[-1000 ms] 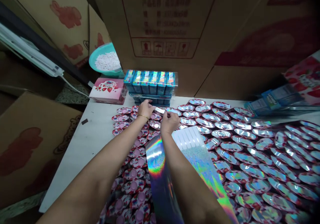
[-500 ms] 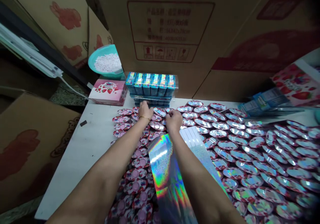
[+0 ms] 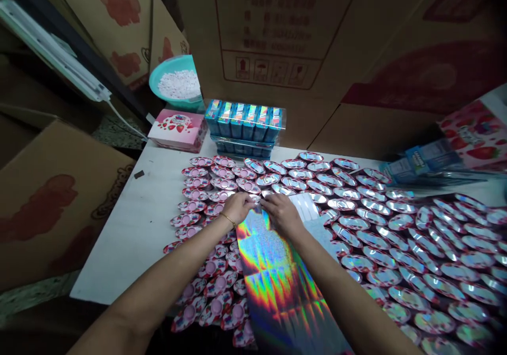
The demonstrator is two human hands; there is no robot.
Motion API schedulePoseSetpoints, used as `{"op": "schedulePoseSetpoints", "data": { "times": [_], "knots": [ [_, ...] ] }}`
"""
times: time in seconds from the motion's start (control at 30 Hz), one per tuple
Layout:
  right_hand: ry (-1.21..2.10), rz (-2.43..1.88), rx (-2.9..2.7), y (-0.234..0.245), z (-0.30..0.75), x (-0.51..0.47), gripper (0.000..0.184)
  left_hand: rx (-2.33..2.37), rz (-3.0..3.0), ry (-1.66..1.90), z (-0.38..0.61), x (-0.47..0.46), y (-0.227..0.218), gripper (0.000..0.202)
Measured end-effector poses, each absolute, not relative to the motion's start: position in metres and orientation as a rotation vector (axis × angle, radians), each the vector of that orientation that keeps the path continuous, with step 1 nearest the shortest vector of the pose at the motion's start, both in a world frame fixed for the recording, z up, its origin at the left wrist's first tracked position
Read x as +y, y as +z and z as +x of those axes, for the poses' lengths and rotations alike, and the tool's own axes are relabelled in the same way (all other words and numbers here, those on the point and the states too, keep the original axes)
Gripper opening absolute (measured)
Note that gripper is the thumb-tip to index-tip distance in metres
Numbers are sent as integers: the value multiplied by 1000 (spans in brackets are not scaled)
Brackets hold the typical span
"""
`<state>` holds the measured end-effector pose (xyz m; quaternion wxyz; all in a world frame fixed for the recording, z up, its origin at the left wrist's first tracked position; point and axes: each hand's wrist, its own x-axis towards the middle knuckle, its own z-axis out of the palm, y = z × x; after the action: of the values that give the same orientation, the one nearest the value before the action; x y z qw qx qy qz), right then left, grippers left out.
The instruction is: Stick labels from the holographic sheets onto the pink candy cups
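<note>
My left hand (image 3: 236, 207) and my right hand (image 3: 280, 211) meet fingertip to fingertip at the top end of a shiny rainbow holographic sheet (image 3: 269, 260). Both have their fingers pinched together. A small shiny piece shows between them, too small to name. The sheet lies over oval packs and runs toward me between my forearms. Beside it, partly under my right forearm, is a pale sheet with white strips (image 3: 304, 207). On the left, red-and-pink oval packs (image 3: 195, 194) show pink round centres; those on the right (image 3: 343, 204) have shiny silvery tops.
Behind the packs stand blue boxes in clear wrap (image 3: 244, 125) and a pink strawberry box (image 3: 178, 129). A turquoise bowl of white pellets (image 3: 178, 84) is at back left. A large carton (image 3: 273, 101) walls off the back. More blue packages (image 3: 422, 162) lie at right.
Both hands have drawn back toward me from the far rows of packs to the sheet's top end, and have come closer together. The view has shifted slightly.
</note>
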<state>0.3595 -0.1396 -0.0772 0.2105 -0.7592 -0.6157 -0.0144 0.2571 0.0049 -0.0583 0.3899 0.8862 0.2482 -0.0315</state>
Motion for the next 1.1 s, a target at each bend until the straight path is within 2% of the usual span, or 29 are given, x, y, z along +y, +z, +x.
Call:
{"op": "schedulePoseSetpoints", "data": {
  "times": [0.2, 0.3, 0.43, 0.6, 0.83, 0.97, 1.1],
  "knots": [
    [-197, -1946, -1873, -82, 359, -158, 25, 703, 2194, -24, 255, -1, -62, 11],
    [-133, -2013, -1758, -76, 355, -159, 24, 672, 2218, -16, 255, -2, -63, 12],
    [-94, -2178, -1662, -75, 355, -158, 33, 663, 2226, -3, 256, -3, -65, 13],
    [-86, -2059, -1790, -86, 357, -163, 27, 661, 2198, 49, 254, -6, -67, 11],
    [-27, -2178, -1536, -73, 356, -158, 28, 587, 2216, 116, 252, -9, -66, 13],
    [87, -2086, -1522, -71, 364, -154, 17, 478, 2398, 112, 249, -14, -54, 17],
    [109, -2037, -1545, -70, 370, -152, 20, 389, 2567, 55, 250, -22, -47, 20]
  ]
}}
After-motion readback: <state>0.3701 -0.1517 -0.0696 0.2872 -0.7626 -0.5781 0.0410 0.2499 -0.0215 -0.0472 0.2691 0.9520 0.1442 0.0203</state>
